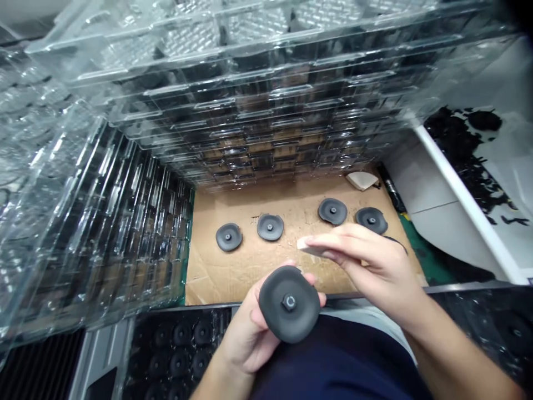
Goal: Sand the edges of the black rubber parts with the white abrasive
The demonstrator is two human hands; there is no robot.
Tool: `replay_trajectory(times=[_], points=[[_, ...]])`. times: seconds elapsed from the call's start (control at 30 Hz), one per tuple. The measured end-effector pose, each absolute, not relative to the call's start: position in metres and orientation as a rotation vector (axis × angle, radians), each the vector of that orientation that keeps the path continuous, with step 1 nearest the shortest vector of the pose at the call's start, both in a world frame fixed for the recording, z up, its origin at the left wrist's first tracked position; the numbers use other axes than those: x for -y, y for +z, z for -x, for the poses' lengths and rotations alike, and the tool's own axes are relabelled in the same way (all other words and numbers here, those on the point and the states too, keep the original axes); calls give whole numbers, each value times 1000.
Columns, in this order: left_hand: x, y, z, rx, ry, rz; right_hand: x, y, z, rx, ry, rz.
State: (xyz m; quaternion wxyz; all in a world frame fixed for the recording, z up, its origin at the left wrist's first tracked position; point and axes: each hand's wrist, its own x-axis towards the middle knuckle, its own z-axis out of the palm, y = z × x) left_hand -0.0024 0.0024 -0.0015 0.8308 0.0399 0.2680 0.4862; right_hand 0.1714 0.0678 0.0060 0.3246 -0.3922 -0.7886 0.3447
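Note:
My left hand (245, 333) grips a dark grey round rubber disc (289, 304) with a small metal nut at its centre, held up over my lap. My right hand (370, 266) hovers just above and to the right of it, fingers stretched out together pointing left, holding nothing I can see. On the brown cardboard sheet (258, 266) beyond lie several more of the same discs: one (229, 237) at the left, one (270, 227) beside it, one (332, 211) and one (371, 220) at the right.
Tall stacks of clear plastic trays (258, 105) wall in the back and the left side (83, 222). A black tray of discs (179, 350) sits at lower left. A white bin with black scraps (474, 155) stands at the right. A pale wedge (361, 180) lies at the cardboard's far edge.

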Motion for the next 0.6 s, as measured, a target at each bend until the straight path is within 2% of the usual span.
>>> replay_trajectory(times=[0.13,0.23,0.3,0.43,0.5,0.6], points=[[2,-9,8,-538,1054,-78,-44,-50,-171,2066,1012,1117],[3,-12,10,-566,1060,-66,-33,-68,-169,2112,1017,1133],[2,-11,10,-538,1052,-76,-36,-57,-170,2079,993,1190],[0,-5,7,-539,1046,-86,-44,6,-173,1931,833,1236],[0,-4,4,-648,1037,-92,-45,31,-168,1992,763,998],[1,-3,0,-798,1027,-130,-46,44,-155,2149,740,749]])
